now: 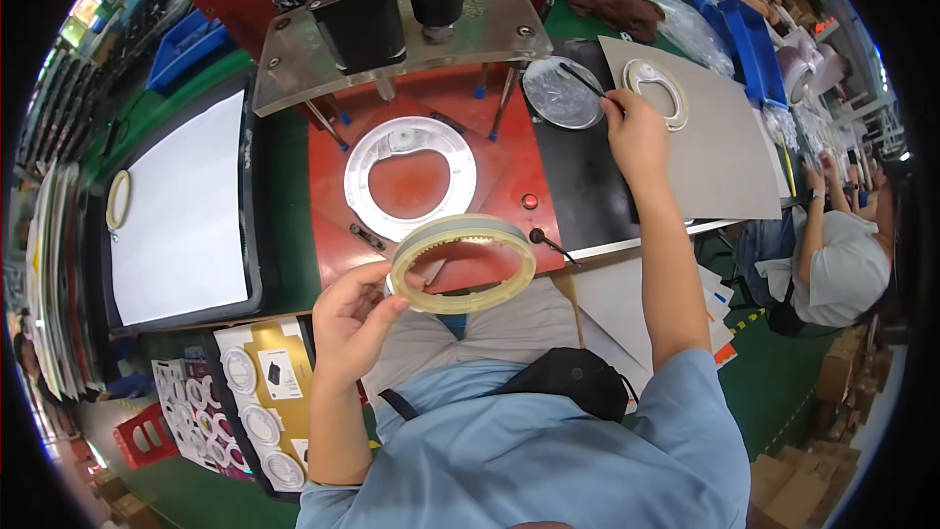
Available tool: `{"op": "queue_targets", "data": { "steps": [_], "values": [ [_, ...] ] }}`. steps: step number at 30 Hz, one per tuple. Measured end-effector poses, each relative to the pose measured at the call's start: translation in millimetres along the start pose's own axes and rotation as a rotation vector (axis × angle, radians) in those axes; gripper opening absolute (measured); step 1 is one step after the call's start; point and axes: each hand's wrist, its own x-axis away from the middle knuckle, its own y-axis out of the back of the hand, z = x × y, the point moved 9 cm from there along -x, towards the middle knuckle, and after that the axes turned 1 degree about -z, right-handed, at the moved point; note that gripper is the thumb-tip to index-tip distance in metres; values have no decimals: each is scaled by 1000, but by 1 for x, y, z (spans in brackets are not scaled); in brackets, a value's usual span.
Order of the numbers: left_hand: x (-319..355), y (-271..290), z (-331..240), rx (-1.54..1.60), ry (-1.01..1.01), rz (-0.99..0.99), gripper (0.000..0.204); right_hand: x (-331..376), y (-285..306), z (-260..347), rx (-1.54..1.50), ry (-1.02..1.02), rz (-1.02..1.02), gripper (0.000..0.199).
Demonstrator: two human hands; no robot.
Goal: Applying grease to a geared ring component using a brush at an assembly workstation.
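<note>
My left hand (345, 321) pinches a pale yellow ring (462, 226) at its left side and holds it tilted above my lap, by the red base's front edge. My right hand (638, 137) reaches out to the right, closed on a thin black stick (580, 77); I cannot make out its tip. Beneath the stick lies a round dish (558, 106) with a whitish, shiny surface. A flat white ring (358, 176) with an off-round opening rests on the red base (343, 245) of a press. Right of my right hand, another white ring (676, 106) lies on a grey board (729, 152).
The press's clear plate (470, 5) with metal posts hangs over the base, which bears a red button (530, 202). At left, a black tray (253, 264) holds a white sheet and a small ring (118, 198). Blue bins (744, 49) stand at the back. Another person (842, 245) sits at right.
</note>
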Motion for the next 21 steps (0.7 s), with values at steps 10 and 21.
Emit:
{"op": "queue_targets", "data": {
  "steps": [10, 21],
  "values": [
    [3, 3, -1, 5, -32, 43, 36, 21, 19, -2, -105, -3, 19, 20],
    [6, -6, -113, -434, -497, 25, 35, 96, 79, 45, -1015, -253, 501, 20]
  ]
}}
